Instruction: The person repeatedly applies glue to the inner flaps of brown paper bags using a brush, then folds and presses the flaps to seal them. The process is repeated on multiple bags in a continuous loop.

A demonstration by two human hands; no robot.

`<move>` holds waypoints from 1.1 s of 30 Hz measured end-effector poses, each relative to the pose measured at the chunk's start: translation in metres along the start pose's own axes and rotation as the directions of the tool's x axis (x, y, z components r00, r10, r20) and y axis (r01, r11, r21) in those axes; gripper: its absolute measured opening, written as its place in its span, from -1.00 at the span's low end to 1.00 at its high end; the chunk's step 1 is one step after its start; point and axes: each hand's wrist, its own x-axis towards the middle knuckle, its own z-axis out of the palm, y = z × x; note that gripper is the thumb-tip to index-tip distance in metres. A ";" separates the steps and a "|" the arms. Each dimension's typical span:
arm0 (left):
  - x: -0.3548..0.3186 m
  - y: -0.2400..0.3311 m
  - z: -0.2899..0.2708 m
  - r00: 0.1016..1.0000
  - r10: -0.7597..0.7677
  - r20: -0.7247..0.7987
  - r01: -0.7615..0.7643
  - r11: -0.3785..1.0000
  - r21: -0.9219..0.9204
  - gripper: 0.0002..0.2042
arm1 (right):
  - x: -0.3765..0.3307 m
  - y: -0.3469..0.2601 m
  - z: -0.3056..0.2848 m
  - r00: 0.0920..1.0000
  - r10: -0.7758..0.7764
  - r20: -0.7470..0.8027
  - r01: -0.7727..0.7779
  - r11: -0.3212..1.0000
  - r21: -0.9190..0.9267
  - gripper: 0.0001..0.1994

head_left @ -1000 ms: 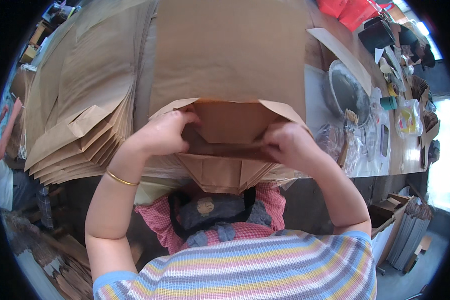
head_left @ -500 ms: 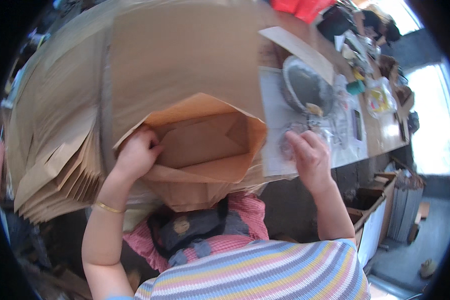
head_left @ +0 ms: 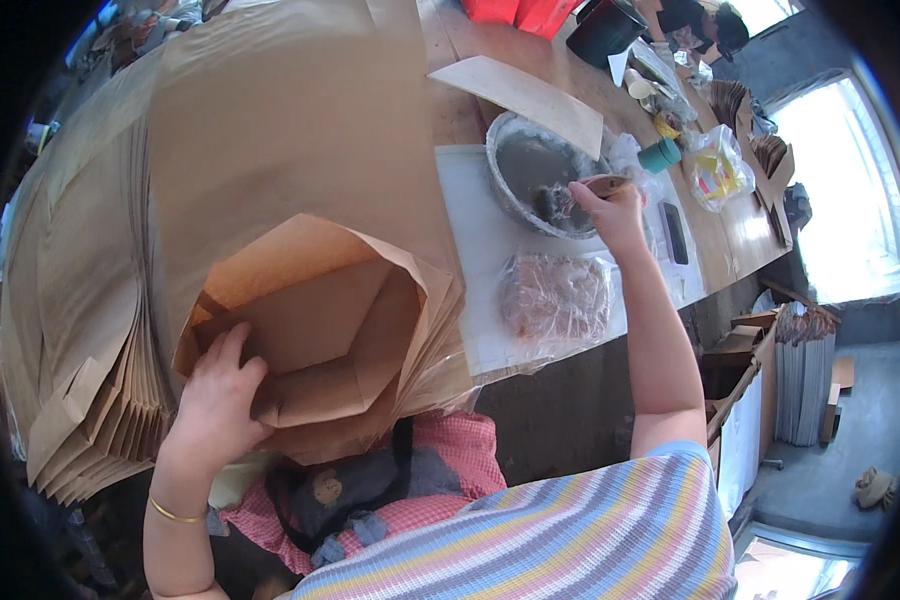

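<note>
A large brown paper bag lies on top of a stack, its near end spread into a wide mouth. My left hand rests at the left side of that mouth, palm down. Its loosely bent fingers are apart and touch the inside paper. My right hand is closed around the handle of a brush, over the right rim of a basin. Grey paste fills the basin, and the brush's dark bristles are at the paste. Below the basin lies a clear plastic-wrapped, pinkish-brown pad.
To the left, more paper bags are stacked with fanned ends. A pale board lies across the basin's far side. Right of it are a green cylinder, a phone and a plastic bag. Another person is far right.
My right hand has moved from beside the wrapped pad up to the basin. My left hand's fingers have loosened from their pinch on the bag's edge. The view has shifted right.
</note>
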 end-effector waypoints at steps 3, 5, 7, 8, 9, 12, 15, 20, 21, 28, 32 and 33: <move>-0.002 0.009 -0.011 1.000 0.008 -0.019 -0.006 0.995 0.102 -0.51 | 0.006 0.012 -0.004 0.999 0.047 0.005 -0.047 0.998 0.051 -0.84; -0.009 0.012 -0.017 0.994 -0.040 -0.100 0.055 0.987 0.152 -0.49 | -0.003 -0.012 -0.019 0.998 0.065 -0.017 -0.060 0.980 0.187 -0.84; -0.011 0.012 -0.012 0.986 -0.113 -0.124 0.127 0.986 0.111 -0.18 | -0.009 -0.023 -0.032 0.989 -0.020 0.143 -0.005 0.986 0.169 -0.79; -0.011 0.017 -0.011 0.973 -0.183 -0.142 0.194 0.979 0.067 -0.08 | -0.011 -0.025 -0.035 0.962 -0.082 0.260 0.044 0.988 0.151 -0.77; -0.011 0.020 -0.010 0.955 -0.254 -0.156 0.261 0.965 0.022 0.01 | -0.013 -0.025 -0.037 0.916 -0.141 0.375 0.094 0.985 0.141 -0.75; -0.006 0.020 -0.010 0.969 -0.229 -0.088 0.231 0.973 0.010 0.23 | -0.001 -0.017 -0.054 0.864 0.009 0.504 -0.054 0.996 0.074 -0.74; -0.001 0.014 -0.011 0.981 -0.182 -0.069 0.173 0.977 -0.128 0.26 | 0.016 0.004 -0.070 0.890 0.160 0.427 -0.311 0.897 0.313 -0.80; 0.000 -0.015 -0.002 0.986 -0.135 -0.098 0.090 0.924 -0.371 0.21 | -0.036 -0.061 -0.012 0.993 -0.025 0.113 -0.083 0.531 0.843 -0.81; 0.003 -0.020 0.003 0.985 -0.091 -0.146 0.024 0.912 -0.409 0.22 | -0.063 -0.086 0.012 0.994 -0.097 -0.051 0.096 0.557 0.825 -0.78; -0.003 -0.026 0.014 0.975 -0.083 -0.207 -0.043 0.842 -0.538 0.26 | -0.154 -0.214 0.216 0.893 -0.126 0.431 -0.148 0.824 0.547 -0.86; 0.000 -0.026 0.026 0.961 -0.071 -0.268 -0.064 0.884 -0.463 0.20 | -0.153 -0.206 0.239 0.854 -0.055 0.517 -0.237 0.845 0.480 -0.85; 0.000 -0.027 0.028 0.955 -0.069 -0.287 -0.068 0.894 -0.443 0.18 | -0.156 -0.203 0.238 0.822 -0.113 0.558 -0.205 0.856 0.475 -0.86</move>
